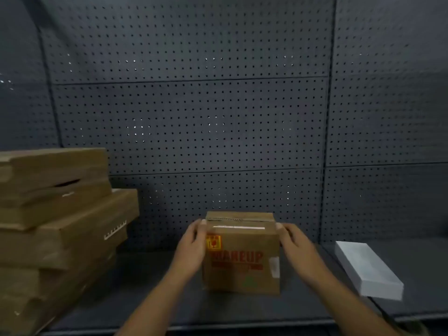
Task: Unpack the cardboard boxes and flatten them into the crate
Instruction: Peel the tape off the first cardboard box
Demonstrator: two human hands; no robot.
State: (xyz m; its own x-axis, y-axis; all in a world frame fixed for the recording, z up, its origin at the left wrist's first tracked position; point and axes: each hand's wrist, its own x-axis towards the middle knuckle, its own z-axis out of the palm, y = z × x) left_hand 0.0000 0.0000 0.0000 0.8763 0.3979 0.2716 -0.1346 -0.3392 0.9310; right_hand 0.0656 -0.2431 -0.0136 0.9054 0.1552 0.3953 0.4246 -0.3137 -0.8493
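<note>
fingers (pixel 202 226) around brown taped box (pixel 242 260)

A dark grey pegboard wall (pixel 194 117) fills the background, split by vertical posts and thin horizontal seams, with a few holes glinting as if lit from behind. Below it runs a dark grey shelf (pixel 150 287), dimly lit; its front edge looks slightly paler.
</note>
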